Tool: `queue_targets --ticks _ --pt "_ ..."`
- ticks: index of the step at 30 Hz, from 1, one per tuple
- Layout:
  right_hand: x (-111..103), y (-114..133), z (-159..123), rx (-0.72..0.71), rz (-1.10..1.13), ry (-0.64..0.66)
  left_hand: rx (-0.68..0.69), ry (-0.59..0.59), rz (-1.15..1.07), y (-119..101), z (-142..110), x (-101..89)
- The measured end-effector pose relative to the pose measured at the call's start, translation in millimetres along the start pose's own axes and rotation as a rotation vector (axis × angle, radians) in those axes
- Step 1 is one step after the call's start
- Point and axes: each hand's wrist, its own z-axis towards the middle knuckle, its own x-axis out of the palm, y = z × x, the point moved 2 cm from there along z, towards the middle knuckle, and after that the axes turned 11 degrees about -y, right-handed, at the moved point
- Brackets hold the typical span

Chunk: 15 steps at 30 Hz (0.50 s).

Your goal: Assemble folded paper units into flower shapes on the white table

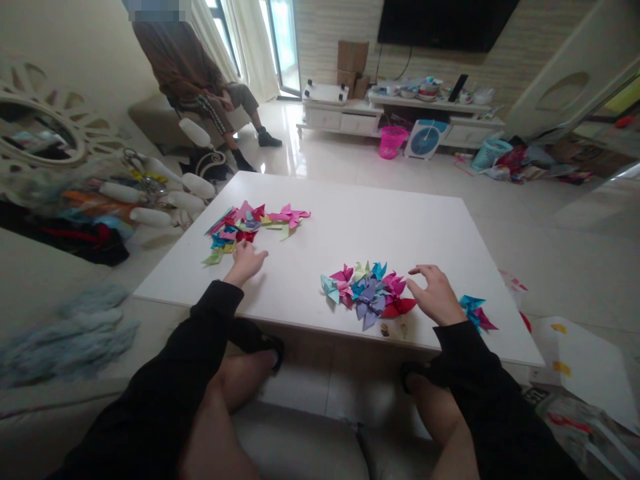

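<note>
Colourful folded-paper origami pieces with pointed tips lie on a white table [380, 213]. One heap [247, 223] is at the left, in pink, red, blue and yellow-green. My left hand [247, 261] is at its near edge, thumb apart from the fingers; the fingertips are partly hidden, and I see nothing held. A second heap [369, 290], in purple, blue, pink and red, lies nearer the table's front edge. Just to its right, my right hand [436, 292] is open, thumb and forefinger apart with nothing between them. Beyond that wrist lie blue and magenta origami pieces [477, 313].
Two tiny items, one a small dark and yellow object [385, 330], sit by the front edge. A person [200, 80] sits at the back left. A white lamp-like fixture [175, 193] stands left of the table, and a white box [575, 353] is at the right.
</note>
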Motion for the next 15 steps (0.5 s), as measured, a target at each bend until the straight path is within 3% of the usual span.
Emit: queue_targets --ticks 3,9,12,15 --pt "1 15 2 -0.059 0.097 -0.029 0.081 0.044 -0.114 -38 -23 8.6" --pt "5 48 0 -0.169 0.256 0.025 0.551 0.161 -0.533 -117 -104 14.5" --pt "8 59 -3 -0.224 0.288 0.071 0.733 0.222 -0.589 -141 -142 10.9" --pt "10 64 -6 -0.251 0.320 0.098 0.867 0.230 -0.594 -152 -164 9.0"
